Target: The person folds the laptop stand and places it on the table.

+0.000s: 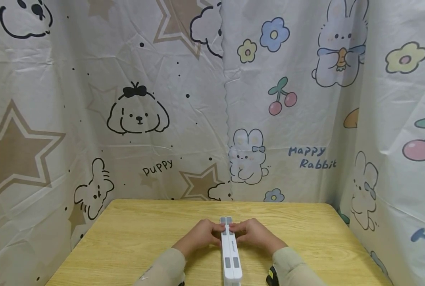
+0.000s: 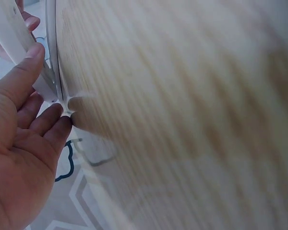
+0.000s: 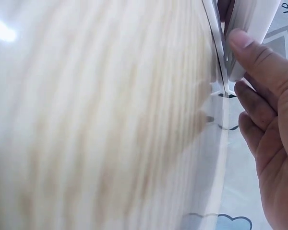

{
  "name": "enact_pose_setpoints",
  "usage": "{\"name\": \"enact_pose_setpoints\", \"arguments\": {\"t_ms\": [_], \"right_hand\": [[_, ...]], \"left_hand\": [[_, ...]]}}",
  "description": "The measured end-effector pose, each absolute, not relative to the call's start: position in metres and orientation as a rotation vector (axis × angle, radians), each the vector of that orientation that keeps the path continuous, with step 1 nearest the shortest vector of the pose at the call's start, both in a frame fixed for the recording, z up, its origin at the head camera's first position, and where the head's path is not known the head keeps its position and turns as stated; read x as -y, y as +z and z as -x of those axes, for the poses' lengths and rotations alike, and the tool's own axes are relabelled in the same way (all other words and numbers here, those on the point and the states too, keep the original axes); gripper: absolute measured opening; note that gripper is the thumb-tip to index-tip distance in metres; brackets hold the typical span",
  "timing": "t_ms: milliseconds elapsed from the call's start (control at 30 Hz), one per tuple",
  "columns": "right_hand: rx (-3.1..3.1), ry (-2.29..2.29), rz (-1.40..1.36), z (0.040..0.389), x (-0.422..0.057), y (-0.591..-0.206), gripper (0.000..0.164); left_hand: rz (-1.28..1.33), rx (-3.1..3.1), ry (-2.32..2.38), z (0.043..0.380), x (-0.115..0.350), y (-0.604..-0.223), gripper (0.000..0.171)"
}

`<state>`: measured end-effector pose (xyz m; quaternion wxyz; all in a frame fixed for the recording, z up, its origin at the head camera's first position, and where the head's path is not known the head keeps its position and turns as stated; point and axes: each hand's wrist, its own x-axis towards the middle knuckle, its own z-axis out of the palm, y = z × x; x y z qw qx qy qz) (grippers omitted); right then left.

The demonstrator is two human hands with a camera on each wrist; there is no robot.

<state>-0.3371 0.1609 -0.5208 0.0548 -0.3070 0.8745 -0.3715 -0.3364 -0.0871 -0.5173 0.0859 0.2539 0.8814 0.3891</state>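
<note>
A white folded laptop stand (image 1: 230,250) with grey pads lies lengthwise on the table, pointing away from me. My left hand (image 1: 203,235) grips its far part from the left side, and my right hand (image 1: 254,235) holds the same part from the right. Both thumbs reach toward the middle near the far grey pads. In the left wrist view, the left thumb (image 2: 31,60) presses along the stand's white bar (image 2: 12,31), fingers curled beneath. The right wrist view shows the right thumb (image 3: 249,45) against the bar's edge, with fingertips close to the tabletop.
The wood-grain table (image 1: 133,234) spreads out on both sides of the stand. Behind it and along both sides hangs a pale curtain (image 1: 198,131) printed with puppies, rabbits, stars and flowers. A dark band with yellow (image 1: 272,275) sits by the right sleeve.
</note>
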Motion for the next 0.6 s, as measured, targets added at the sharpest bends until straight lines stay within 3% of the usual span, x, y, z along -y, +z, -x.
{"name": "enact_pose_setpoints", "arguments": {"t_ms": [333, 600], "right_hand": [[-2.705, -1.049, 0.899, 0.3324, -0.1593, -0.5234, 0.046], [-2.838, -0.732, 1.04, 0.3304, -0.1542, -0.5176, 0.048]], "left_hand": [[-0.728, -2.65, 1.112, 0.3287, 0.0837, -0.5147, 0.055], [-0.835, -2.771, 0.939, 0.3296, 0.0812, -0.5176, 0.057]]}}
